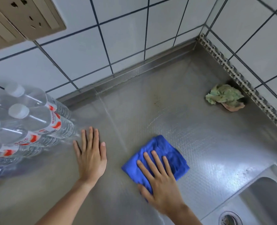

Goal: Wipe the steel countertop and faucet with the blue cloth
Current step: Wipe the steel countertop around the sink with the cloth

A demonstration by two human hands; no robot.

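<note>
Head view: right hand [158, 184] flat, fingers straight and slightly spread, pressing the blue cloth [160, 153] onto the steel tabletop [207, 143]. Cloth is bunched under the palm, sticking out ahead of the fingertips. Left hand [90, 156] just left of it, fingers straight, palm down on bare steel, holding nothing. Water bottle pack [25, 124] left of the left hand, close to its fingertips. Crumpled green rag [225, 96] far ahead-right, in the corner. Sink basin [256, 200] right of the right hand.
</note>
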